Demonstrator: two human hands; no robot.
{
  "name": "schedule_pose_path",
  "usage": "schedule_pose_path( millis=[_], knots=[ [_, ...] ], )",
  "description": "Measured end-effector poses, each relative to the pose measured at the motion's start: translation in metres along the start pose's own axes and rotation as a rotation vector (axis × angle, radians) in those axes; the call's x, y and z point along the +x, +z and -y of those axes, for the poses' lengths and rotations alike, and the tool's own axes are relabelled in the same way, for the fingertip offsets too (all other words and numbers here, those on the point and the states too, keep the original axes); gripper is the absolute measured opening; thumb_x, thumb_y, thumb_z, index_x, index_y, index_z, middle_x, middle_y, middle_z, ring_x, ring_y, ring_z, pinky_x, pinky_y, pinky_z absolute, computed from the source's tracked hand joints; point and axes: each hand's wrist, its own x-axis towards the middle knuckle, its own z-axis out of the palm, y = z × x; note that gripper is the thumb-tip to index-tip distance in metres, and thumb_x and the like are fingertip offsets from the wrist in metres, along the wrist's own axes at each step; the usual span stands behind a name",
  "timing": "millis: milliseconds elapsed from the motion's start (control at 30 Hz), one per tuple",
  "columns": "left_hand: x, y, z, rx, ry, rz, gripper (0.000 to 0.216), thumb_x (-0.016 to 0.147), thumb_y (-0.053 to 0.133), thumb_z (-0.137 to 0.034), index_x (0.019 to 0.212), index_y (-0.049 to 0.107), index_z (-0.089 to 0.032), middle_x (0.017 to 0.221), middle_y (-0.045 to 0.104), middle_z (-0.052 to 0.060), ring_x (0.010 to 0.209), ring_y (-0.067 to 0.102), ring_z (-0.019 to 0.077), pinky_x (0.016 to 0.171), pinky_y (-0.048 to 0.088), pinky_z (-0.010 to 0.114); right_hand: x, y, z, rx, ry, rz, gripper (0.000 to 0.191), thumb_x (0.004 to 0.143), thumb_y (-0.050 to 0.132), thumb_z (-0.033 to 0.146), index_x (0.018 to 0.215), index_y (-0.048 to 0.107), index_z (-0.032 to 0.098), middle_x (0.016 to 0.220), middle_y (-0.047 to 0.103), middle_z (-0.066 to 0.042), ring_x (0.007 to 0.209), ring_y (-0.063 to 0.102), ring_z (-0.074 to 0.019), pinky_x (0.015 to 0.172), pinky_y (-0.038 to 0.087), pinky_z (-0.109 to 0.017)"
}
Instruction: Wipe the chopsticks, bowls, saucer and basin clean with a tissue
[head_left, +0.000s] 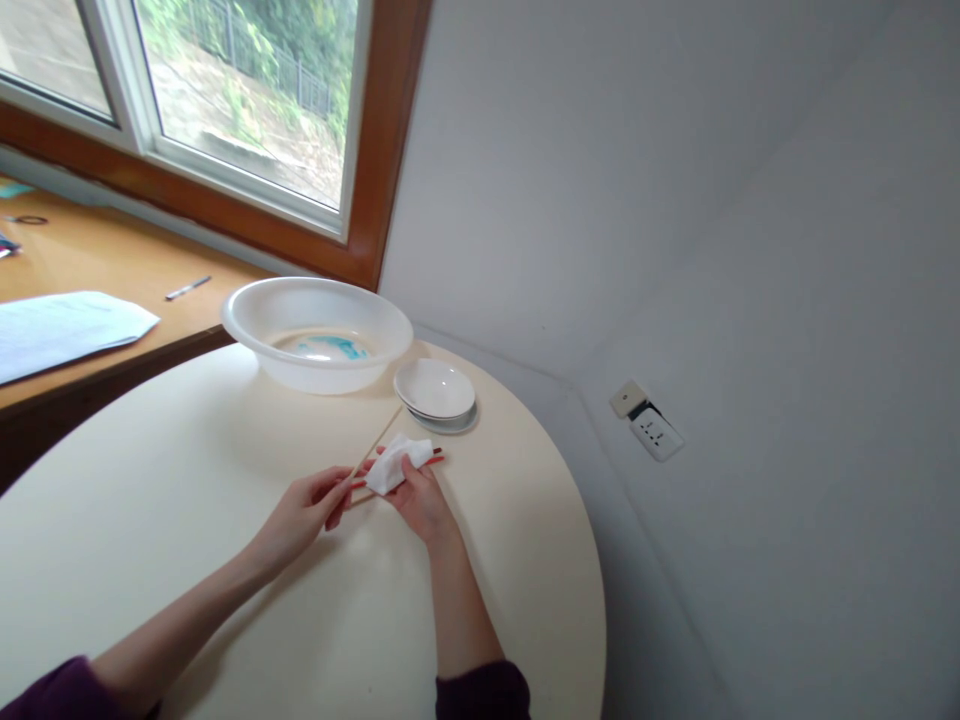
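Observation:
In the head view, my left hand (pixel 315 502) is closed on slim chopsticks in front of me. One pale chopstick (pixel 379 436) points up and away from its fingers toward the dishes. My right hand (pixel 421 500) grips a white tissue (pixel 396 464) wrapped about other sticks, with the thumb on top. Red and dark brown stick ends (pixel 437 456) poke out past the tissue's right side, and a red length shows between the hands. Just beyond the hands are a white bowl (pixel 435 388) and a plate (pixel 450 425) beneath it. How many sticks there are is partly hidden.
A large translucent basin (pixel 315 372) stands at the back of the round white table (pixel 180 450). Left of it, a wooden desk (pixel 97 250) holds paper (pixel 67 328), a pen (pixel 187 288) and scissors (pixel 30 219). The wall with a socket (pixel 657 433) is at the right.

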Motion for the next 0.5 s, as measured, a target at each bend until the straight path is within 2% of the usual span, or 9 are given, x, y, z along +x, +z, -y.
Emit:
schedule_pose_path(
  millis=[133, 367, 500],
  knots=[
    [-0.0019, 0.0026, -0.0063, -0.012, -0.055, -0.001, 0.047, 0.076, 0.048, -0.055, 0.095, 0.064, -0.015, 0.048, 0.037, -0.008, 0.041, 0.031, 0.0085, 0.041, 0.023, 0.021, -0.0005, 0.0019, 0.0023, 0.046, -0.015, -0.023, 0.034, 0.078, 0.062, 0.038, 0.101, 0.059, 0.014, 0.088, 0.071, -0.007, 0.088, 0.066, -0.0188, 0.086, 0.048, -0.035],
    [-0.0012, 0.0062, -0.0094, 0.030, -0.112, 0.026, 0.046, 0.068, 0.048, -0.058, 0.069, 0.063, -0.015, 0.049, 0.038, -0.006, 0.044, 0.034, 0.0103, 0.044, 0.025, 0.023, -0.0006, 0.0028, 0.0023, 0.071, -0.040, -0.015, 0.038, 0.072, 0.069, 0.038, 0.100, 0.059, 0.014, 0.095, 0.070, -0.007, 0.094, 0.064, -0.0211, 0.089, 0.047, -0.038],
    [0.0011, 0.0065, -0.0053, 0.106, -0.118, 0.031, 0.050, 0.067, 0.046, -0.061, 0.068, 0.063, -0.015, 0.045, 0.037, -0.007, 0.045, 0.036, 0.0115, 0.046, 0.026, 0.023, -0.0007, 0.0017, 0.0018, 0.062, -0.022, 0.026, 0.040, 0.071, 0.069, 0.039, 0.100, 0.060, 0.012, 0.091, 0.071, -0.009, 0.090, 0.066, -0.0207, 0.089, 0.047, -0.038]
  ],
)
